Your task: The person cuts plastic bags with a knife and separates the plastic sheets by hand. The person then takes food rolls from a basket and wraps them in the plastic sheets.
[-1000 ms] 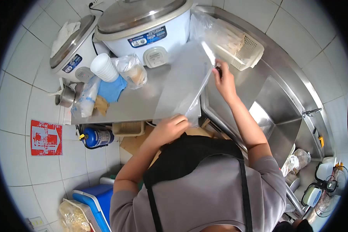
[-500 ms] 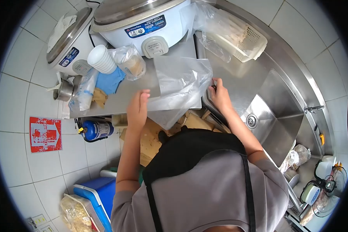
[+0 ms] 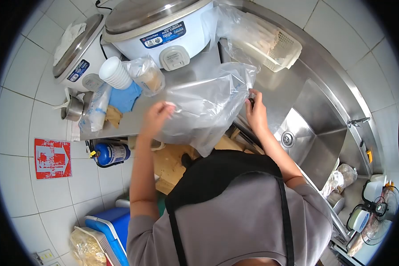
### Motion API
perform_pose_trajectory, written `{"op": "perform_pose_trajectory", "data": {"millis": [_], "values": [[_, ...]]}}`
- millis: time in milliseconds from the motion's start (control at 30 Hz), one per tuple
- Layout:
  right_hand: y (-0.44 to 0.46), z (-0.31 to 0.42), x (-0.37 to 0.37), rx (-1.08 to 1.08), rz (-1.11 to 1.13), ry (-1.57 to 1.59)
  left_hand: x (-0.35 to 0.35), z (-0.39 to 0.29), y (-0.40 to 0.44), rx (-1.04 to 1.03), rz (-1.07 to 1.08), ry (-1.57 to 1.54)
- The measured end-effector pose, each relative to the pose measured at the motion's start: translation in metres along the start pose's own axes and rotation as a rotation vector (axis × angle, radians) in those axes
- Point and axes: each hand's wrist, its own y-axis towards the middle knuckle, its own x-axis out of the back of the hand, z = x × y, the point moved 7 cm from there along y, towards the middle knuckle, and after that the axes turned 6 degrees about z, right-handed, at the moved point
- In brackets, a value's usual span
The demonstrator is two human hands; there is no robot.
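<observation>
A clear plastic bag (image 3: 199, 104) is spread between my two hands, over the front edge of the steel counter (image 3: 131, 122). My left hand (image 3: 156, 117), smeared by motion, has its fingers closed at the bag's left edge. My right hand (image 3: 257, 113) is closed on the bag's right edge. A small dark object (image 3: 252, 101) also shows between its fingers; its kind is hidden. The bag's lower part hangs below the counter edge, in front of the black apron (image 3: 221, 173).
Behind the bag stand a large rice cooker (image 3: 164, 37), stacked white cups (image 3: 115, 72) and a bagged container (image 3: 148, 80). A blue cloth (image 3: 126, 96) lies to the left. A white basket (image 3: 286, 55) stands at the back right, beside the steel sink (image 3: 314, 133).
The bag has spread wider, its left edge now reaching my left hand. My left hand has turned inward and its fingers have closed. My right hand has shifted slightly right.
</observation>
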Motion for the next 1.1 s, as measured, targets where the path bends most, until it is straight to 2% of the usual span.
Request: {"op": "perform_pose_trajectory", "data": {"millis": [67,167,267,333,400,467,567,600,833,933,1100], "values": [[-0.006,0.009,-0.002,0.025,0.072,-0.032,0.031,-0.025,0.014,0.127,0.036,0.721],[-0.015,0.008,-0.020,0.078,0.149,-0.037,0.046,-0.031,0.023,-0.239,-0.354,1.152],[-0.019,0.007,-0.033,0.003,0.280,-0.189,0.012,-0.065,0.014,-0.234,-0.507,1.092],[-0.026,0.002,-0.038,-0.056,0.323,-0.273,-0.050,-0.076,0.008,-0.539,-0.463,0.802],[-0.022,0.002,-0.042,-0.083,0.345,-0.329,-0.117,-0.067,0.034,-0.254,0.061,0.477],[-0.023,0.006,-0.043,-0.054,0.352,-0.366,-0.163,-0.033,0.068,-0.378,0.013,0.630],[-0.031,0.014,-0.040,0.008,0.365,-0.385,-0.187,0.013,0.092,-0.323,-0.166,0.861],[-0.036,0.013,-0.039,-0.007,0.396,-0.388,-0.188,0.021,0.096,-0.210,-0.114,0.916],[-0.050,0.000,-0.033,-0.043,0.399,-0.384,-0.191,0.024,0.096,-0.248,-0.160,1.033],[-0.034,0.009,-0.045,-0.029,0.362,-0.451,-0.190,0.027,0.097,-0.219,-0.136,0.966],[-0.034,0.000,-0.017,-0.040,0.318,-0.447,-0.189,0.024,0.096,-0.231,-0.143,0.990]]}}
